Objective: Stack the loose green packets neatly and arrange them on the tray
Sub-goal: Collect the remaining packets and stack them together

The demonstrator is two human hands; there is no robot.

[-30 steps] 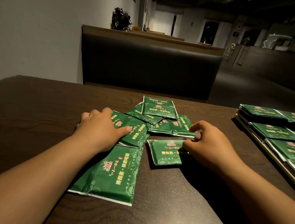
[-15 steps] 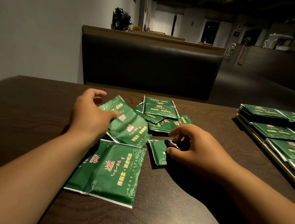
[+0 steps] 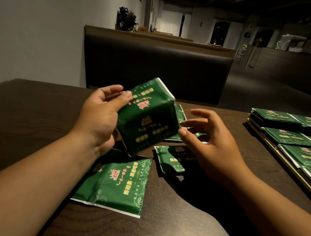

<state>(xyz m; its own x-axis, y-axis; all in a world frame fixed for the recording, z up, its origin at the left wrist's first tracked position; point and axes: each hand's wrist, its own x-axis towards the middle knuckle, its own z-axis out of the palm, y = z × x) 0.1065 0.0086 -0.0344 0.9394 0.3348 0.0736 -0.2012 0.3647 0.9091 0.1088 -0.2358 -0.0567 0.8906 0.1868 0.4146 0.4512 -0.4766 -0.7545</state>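
Note:
My left hand (image 3: pixel 100 115) holds two green packets (image 3: pixel 147 115) together, raised above the dark table, thumb on top of them. My right hand (image 3: pixel 211 143) hovers just right of them with fingers spread, fingertips close to the packets' right edge, holding nothing. Below lie loose green packets: a large one (image 3: pixel 117 187) near me, another (image 3: pixel 171 158) partly under my right hand, and more (image 3: pixel 182 115) behind the raised ones, mostly hidden. The tray (image 3: pixel 288 168) at the right edge carries stacked green packets (image 3: pixel 288 137) in rows.
The dark wooden table (image 3: pixel 25 114) spreads out to the left. A dark padded bench back (image 3: pixel 154 69) stands across the far table edge. A grey wall rises at the left and a dim room opens behind.
My left hand lifted packets off the table and raised them. My right hand let go of the small packet on the table and rose, fingers opening beside the lifted packets.

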